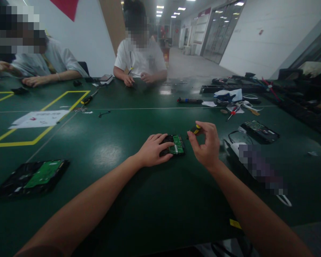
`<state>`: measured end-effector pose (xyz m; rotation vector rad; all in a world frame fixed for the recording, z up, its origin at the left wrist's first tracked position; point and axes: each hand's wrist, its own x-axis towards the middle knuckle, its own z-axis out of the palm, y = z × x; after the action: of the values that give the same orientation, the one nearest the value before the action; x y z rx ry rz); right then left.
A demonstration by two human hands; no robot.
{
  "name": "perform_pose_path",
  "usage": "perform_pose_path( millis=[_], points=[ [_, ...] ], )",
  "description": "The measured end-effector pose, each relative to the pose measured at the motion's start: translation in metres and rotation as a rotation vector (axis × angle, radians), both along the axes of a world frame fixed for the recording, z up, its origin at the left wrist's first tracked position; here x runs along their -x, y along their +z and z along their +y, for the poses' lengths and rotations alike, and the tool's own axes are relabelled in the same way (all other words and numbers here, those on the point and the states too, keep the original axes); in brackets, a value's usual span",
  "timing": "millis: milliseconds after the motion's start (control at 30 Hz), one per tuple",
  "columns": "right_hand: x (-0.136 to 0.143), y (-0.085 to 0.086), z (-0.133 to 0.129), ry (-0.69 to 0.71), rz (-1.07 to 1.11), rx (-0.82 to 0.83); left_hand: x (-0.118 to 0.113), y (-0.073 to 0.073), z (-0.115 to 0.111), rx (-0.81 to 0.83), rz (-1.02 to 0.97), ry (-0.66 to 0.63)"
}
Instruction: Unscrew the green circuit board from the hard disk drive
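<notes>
A hard drive with a green circuit board (178,144) lies on the green table in front of me. My left hand (155,150) rests on its left part with the fingers spread, covering some of it. To the right of the drive, my right hand (206,144) pinches a small yellow and black screwdriver (195,130) between thumb and fingers. The tool is held a little above and beside the drive's right edge; its tip is too small to make out.
Another drive (44,175) lies at the left, and one more (259,131) at the right beside a pixelated object (262,167). Papers (40,119), a screwdriver (89,97) and tools (232,113) lie farther back. Two people sit across the table (133,119).
</notes>
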<state>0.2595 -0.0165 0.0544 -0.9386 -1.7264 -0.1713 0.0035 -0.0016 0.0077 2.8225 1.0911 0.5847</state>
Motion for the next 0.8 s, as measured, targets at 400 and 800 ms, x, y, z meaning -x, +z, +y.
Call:
perform_pose_path(
  millis=[400,800],
  points=[
    [-0.004,-0.009,0.005,0.119,0.064,0.149,0.001,0.002,0.0,0.023,-0.01,-0.005],
    [-0.004,-0.003,0.001,0.098,0.004,0.093,0.0,0.002,-0.001,0.013,0.004,-0.002]
  ],
)
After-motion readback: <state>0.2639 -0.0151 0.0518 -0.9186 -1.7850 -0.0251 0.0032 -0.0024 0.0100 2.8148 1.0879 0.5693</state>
